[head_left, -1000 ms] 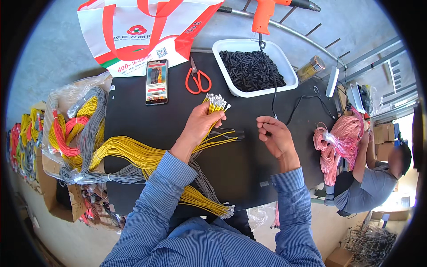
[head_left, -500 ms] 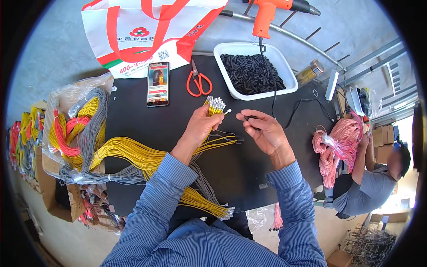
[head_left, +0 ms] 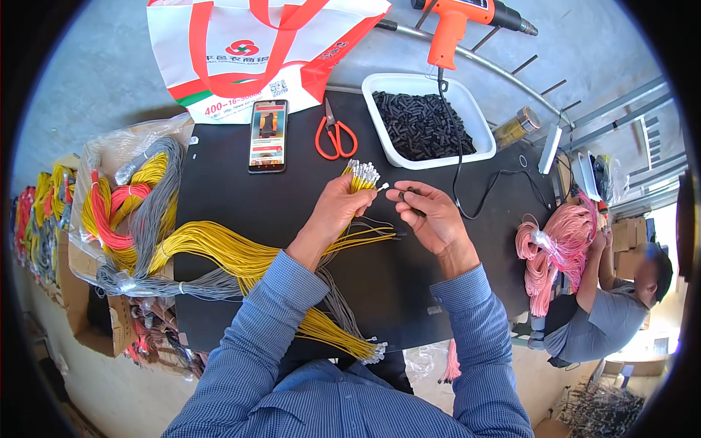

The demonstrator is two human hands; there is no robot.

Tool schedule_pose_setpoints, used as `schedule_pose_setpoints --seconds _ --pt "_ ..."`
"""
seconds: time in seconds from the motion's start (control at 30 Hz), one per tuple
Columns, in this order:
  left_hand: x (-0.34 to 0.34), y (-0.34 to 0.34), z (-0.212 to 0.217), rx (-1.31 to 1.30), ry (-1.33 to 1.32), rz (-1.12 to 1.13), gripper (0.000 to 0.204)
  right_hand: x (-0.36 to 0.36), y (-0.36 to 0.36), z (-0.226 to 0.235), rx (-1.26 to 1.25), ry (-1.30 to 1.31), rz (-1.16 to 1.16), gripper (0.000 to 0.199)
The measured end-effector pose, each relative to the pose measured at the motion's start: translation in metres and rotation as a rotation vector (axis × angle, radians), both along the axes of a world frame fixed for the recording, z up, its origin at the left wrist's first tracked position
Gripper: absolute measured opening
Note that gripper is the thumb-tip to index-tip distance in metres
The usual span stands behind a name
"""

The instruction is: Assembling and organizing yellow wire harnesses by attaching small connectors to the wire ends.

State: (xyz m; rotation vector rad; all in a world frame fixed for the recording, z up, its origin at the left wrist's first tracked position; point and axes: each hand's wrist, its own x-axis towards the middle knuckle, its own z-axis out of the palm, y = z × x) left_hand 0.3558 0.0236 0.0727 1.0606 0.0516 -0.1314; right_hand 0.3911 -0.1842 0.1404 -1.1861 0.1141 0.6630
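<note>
My left hand (head_left: 330,212) is closed around a bundle of yellow wires (head_left: 364,175), whose pale metal-and-white tips fan out above my fingers. One tip juts out to the right, toward my other hand. Small black sleeves (head_left: 415,193) are pinched in my right hand (head_left: 437,222), their front end close beside that tip; whether they touch is too small to tell. More yellow wires (head_left: 219,252) and grey wires (head_left: 212,285) run across the black table (head_left: 394,292) beneath my left forearm. Some black-sleeved wire ends (head_left: 391,235) lie below my hands.
Beyond my hands are red-handled scissors (head_left: 336,137), a phone (head_left: 268,137), a shopping bag (head_left: 241,66) and a white tub (head_left: 478,150) of black sleeves. An orange heat gun (head_left: 449,33) hangs above. Pink wires (head_left: 544,241) lie right, near another person (head_left: 606,314). Bundled coils (head_left: 139,212) fill a box left.
My right hand has come a little closer to the bundle, bringing the black sleeves beside the jutting tip. The whole view has shifted slightly.
</note>
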Motion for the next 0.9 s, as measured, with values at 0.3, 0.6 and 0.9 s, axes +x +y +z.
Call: schedule_pose_setpoints --seconds 0.3,0.6,0.9 --pt "0.000 0.000 -0.001 -0.013 -0.010 0.000 0.007 -0.002 0.012 0.005 -0.004 -0.014 0.000 0.028" --pt "0.000 -0.001 0.000 -0.015 0.010 -0.002 0.006 0.001 0.009 0.002 -0.088 -0.138 0.094 0.022" --pt "0.000 -0.002 0.004 0.001 0.009 0.021 0.009 -0.002 0.021 -0.003 -0.482 -0.538 0.109 0.011"
